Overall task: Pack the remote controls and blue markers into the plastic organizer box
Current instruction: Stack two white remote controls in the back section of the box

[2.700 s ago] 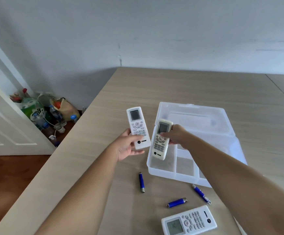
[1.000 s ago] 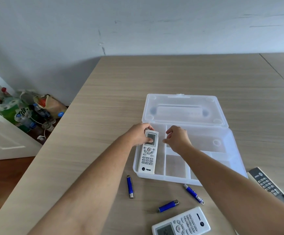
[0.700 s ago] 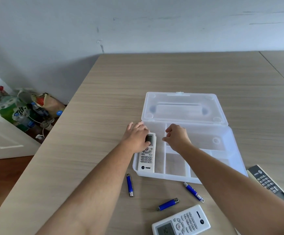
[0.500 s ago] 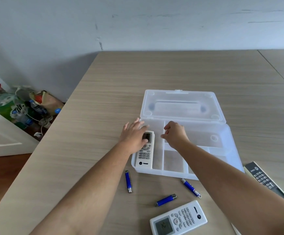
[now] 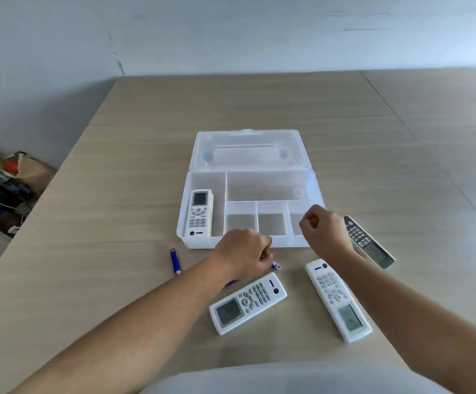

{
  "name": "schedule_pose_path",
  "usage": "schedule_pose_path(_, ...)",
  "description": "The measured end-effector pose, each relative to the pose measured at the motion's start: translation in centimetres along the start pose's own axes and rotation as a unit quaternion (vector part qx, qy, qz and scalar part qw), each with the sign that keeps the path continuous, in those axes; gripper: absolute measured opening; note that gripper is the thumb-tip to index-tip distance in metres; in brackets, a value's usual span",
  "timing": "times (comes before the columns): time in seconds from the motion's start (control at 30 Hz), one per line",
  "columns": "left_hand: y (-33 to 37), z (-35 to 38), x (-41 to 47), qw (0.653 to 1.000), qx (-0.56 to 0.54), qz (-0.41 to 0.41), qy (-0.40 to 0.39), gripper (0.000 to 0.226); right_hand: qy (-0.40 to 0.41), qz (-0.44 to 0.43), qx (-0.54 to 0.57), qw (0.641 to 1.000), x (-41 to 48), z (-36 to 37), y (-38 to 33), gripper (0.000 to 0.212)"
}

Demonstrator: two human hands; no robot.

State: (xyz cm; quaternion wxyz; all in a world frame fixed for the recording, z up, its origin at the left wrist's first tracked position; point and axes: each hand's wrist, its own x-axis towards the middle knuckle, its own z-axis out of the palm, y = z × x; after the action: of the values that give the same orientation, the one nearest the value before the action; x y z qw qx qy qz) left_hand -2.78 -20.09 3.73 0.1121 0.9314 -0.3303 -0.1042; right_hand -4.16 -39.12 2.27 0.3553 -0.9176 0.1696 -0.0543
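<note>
On the counter [image 5: 117, 209], 1 blue marker [image 5: 175, 261] lies free, long axis running toward the organizer box [image 5: 248, 243]. Just right, the left hand [image 5: 243, 255] is curled over a second marker [image 5: 276, 265], grip unclear. The right hand [image 5: 323, 233], loosely fisted and seemingly empty, hovers at the box's near-right corner, nearest the long white remote [image 5: 337, 300]

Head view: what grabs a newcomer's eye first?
The clear organizer box, lid open at table centre, with one white remote in its left compartment. In front, the left hand closes over a blue marker; two more white remotes lie on the table nearby.
</note>
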Motion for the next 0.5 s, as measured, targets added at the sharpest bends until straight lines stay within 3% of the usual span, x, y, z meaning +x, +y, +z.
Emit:
schedule_pose_path(0.17, 2.1, 4.3, -0.7, 0.982, 0.159, 0.034, -0.097, 0.044, 0.018, 0.01, -0.088, 0.996, -4.4, -0.9, 5.6, 0.017)
schedule_pose_path(0.23, 2.4, 5.0, -0.8, 0.977, 0.167, 0.02, -0.127, 0.043, 0.023, 0.028, -0.106, 0.994, -5.1, -0.9, 6.3, 0.026)
schedule_pose_path(0.33, 2.4, 5.7, -0.7, 0.974, 0.161, -0.001, -0.159, 0.043, -0.052, 0.065, -0.2, 0.976, -6.1, -0.3, 7.3, 0.04)
schedule_pose_path(0.5, 2.2, 6.0, -0.7, 0.977, 0.137, -0.03, -0.163, 0.038, -0.108, 0.111, -0.233, 0.96, -6.6, 1.0, 7.2, 0.045)
